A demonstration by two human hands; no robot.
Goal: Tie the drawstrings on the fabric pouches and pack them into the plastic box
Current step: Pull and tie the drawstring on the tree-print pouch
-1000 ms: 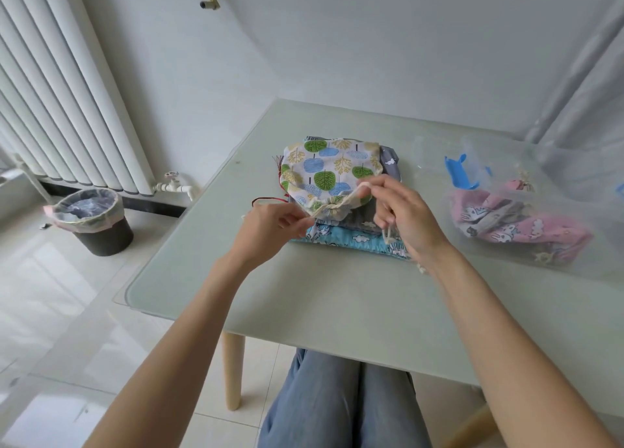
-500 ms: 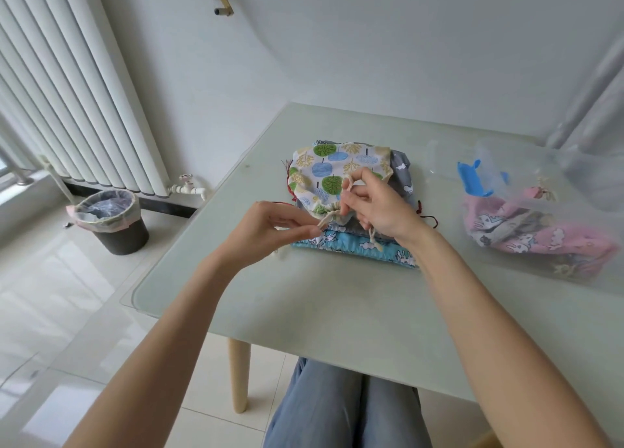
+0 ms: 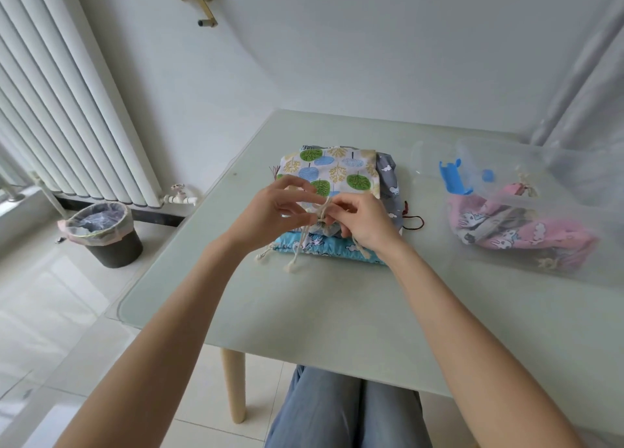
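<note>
Both the left hand (image 3: 270,213) and right hand (image 3: 363,223) pinch the cream drawstring (image 3: 322,211) of the tree-print pouch (image 3: 337,170). The plastic box (image 3: 570,245) sits at three o'clock, holding a pink pouch (image 3: 526,228).

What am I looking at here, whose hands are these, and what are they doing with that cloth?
No machine here: a person wears a camera on their head, looking down at their own hands. The left hand and right hand pinch the cream drawstring of a tree-print pouch, tying it. That pouch tops a small stack with a grey pouch and a blue pouch on the pale table. To the right, a clear plastic box already holds a pink pouch.
</note>
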